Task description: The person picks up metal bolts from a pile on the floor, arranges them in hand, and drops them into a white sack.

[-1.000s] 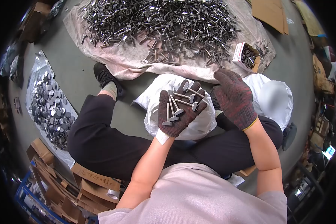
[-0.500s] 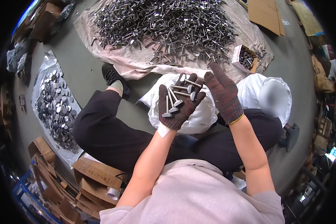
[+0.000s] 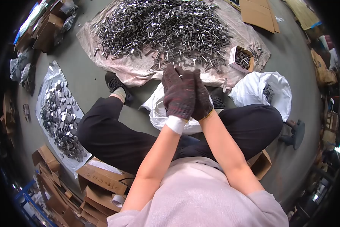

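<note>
My left hand (image 3: 178, 94) and my right hand (image 3: 201, 95), both in dark knitted work gloves, are pressed together, closed around T-head bolts. The backs of the gloves hide most of these bolts; only a bit of bright metal (image 3: 180, 75) shows between the fingers. Below the hands, a white woven bag (image 3: 153, 108) lies between my legs, its contents out of sight. Past the fingertips, a large heap of T-head bolts (image 3: 162, 30) covers a pale cloth (image 3: 121, 74). One single T-head bolt (image 3: 225, 85) is at the cloth's near edge, right of my hands.
To the right stands another white bag (image 3: 249, 89) with metal pieces inside. A small box (image 3: 240, 60) of metal parts sits on the cloth. Round metal discs (image 3: 62, 117) lie on plastic sheeting at left. Cardboard boxes (image 3: 102, 178) are at lower left.
My left hand, palm up with several T-head bolts on it, has turned over and closed against my right hand. The right hand has moved left to meet it.
</note>
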Demonstrator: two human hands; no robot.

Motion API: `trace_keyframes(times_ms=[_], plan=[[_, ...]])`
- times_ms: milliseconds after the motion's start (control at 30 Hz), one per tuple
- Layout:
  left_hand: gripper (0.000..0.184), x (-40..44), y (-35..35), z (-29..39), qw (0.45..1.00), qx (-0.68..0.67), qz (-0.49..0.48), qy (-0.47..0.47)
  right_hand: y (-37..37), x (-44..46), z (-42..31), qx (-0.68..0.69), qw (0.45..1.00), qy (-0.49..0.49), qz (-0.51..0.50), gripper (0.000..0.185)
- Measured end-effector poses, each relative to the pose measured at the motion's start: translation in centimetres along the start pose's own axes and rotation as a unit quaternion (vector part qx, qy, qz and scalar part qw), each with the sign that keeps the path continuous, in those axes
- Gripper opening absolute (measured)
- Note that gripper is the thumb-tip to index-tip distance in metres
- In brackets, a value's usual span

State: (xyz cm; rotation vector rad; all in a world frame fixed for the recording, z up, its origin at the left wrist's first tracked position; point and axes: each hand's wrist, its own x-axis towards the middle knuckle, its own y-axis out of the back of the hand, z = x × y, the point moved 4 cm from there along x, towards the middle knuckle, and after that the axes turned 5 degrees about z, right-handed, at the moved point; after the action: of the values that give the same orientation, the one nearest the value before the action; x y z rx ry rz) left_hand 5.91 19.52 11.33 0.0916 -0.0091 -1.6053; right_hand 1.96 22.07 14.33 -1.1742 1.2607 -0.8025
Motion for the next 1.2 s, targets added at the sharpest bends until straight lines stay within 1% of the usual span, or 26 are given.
trace_keyframes(times_ms=[33, 100, 133, 233, 267, 300, 333, 367, 400, 433, 500, 533, 567, 667, 733, 867, 967, 1167, 1200], plan=[[0.053, -0.3, 0.2, 0.5, 1.000, -0.010, -0.013, 0.000, -0.4, -0.5, -0.2, 0.000, 1.000, 0.006, -0.003, 0.067], [0.055, -1.2, 1.2, 3.2, 0.999, -0.032, -0.039, 0.000, -2.3, -1.8, -1.1, 0.062, 0.993, 0.080, -0.066, 0.071], [0.057, -1.7, 1.9, 4.6, 0.998, -0.043, -0.052, 0.002, -2.0, -2.0, -1.5, 0.061, 0.992, 0.086, -0.067, 0.071], [0.064, -2.5, 3.9, 7.0, 0.993, -0.067, -0.098, 0.017, 0.9, -2.8, -1.9, 0.110, 0.990, 0.082, -0.016, 0.074], [0.062, -1.9, 5.1, 6.8, 0.996, -0.082, -0.042, -0.011, 0.5, -2.8, -2.0, 0.149, 0.985, 0.072, -0.048, 0.074], [0.059, -1.2, 6.6, 6.4, 0.994, -0.098, 0.017, -0.040, 0.0, -3.2, -2.0, 0.131, 0.987, 0.090, -0.007, 0.076], [0.056, -0.6, 8.1, 4.3, 0.990, -0.137, 0.032, -0.003, 0.3, -3.4, -2.2, 0.123, 0.988, 0.088, -0.016, 0.078], [0.053, -0.2, 9.0, 3.7, 0.983, -0.174, 0.047, 0.035, 0.6, -3.6, -2.3, 0.116, 0.989, 0.084, -0.025, 0.079], [0.052, -0.4, 9.6, 2.4, 0.958, -0.235, 0.092, 0.136, 1.0, -3.7, -2.5, 0.117, 0.989, 0.086, -0.022, 0.079], [0.052, -0.9, 9.9, 1.8, 0.958, -0.234, 0.091, 0.140, 1.5, -3.9, -2.5, 0.127, 0.988, 0.089, -0.017, 0.082], [0.050, -2.1, 10.3, 1.5, 0.955, -0.157, 0.119, 0.223, 1.9, -4.3, -2.8, 0.138, 0.986, 0.095, -0.006, 0.084], [0.045, -2.5, 10.7, -0.1, 0.960, -0.163, 0.117, 0.198, 2.2, -4.6, -2.9, 0.138, 0.985, 0.099, 0.011, 0.085], [0.045, -2.6, 10.9, -0.6, 0.959, -0.163, 0.116, 0.202, 2.3, -4.9, -3.1, 0.137, 0.985, 0.101, 0.028, 0.086], [0.043, -2.5, 11.7, -1.2, 0.965, -0.147, 0.108, 0.188, 2.7, -5.1, -3.5, 0.139, 0.986, 0.095, 0.022, 0.088], [0.042, -2.3, 12.1, -1.5, 0.949, -0.169, 0.132, 0.232, 3.1, -5.3, -3.7, 0.128, 0.987, 0.091, 0.032, 0.088], [0.041, -2.2, 12.1, -1.9, 0.947, -0.185, 0.132, 0.227, 3.3, -5.4, -3.7, 0.146, 0.984, 0.088, 0.043, 0.086], [0.040, -2.2, 12.2, -1.9, 0.947, -0.183, 0.136, 0.226, 3.2, -5.4, -3.6, 0.145, 0.985, 0.086, 0.030, 0.084], [0.038, -1.9, 12.2, -1.9, 0.941, -0.188, 0.137, 0.244, 3.3, -5.5, -3.8, 0.110, 0.988, 0.092, 0.057, 0.082], [0.038, -1.9, 12.1, -1.8, 0.938, -0.186, 0.143, 0.256, 3.9, -5.4, -3.8, 0.077, 0.994, 0.060, 0.056, 0.085]])
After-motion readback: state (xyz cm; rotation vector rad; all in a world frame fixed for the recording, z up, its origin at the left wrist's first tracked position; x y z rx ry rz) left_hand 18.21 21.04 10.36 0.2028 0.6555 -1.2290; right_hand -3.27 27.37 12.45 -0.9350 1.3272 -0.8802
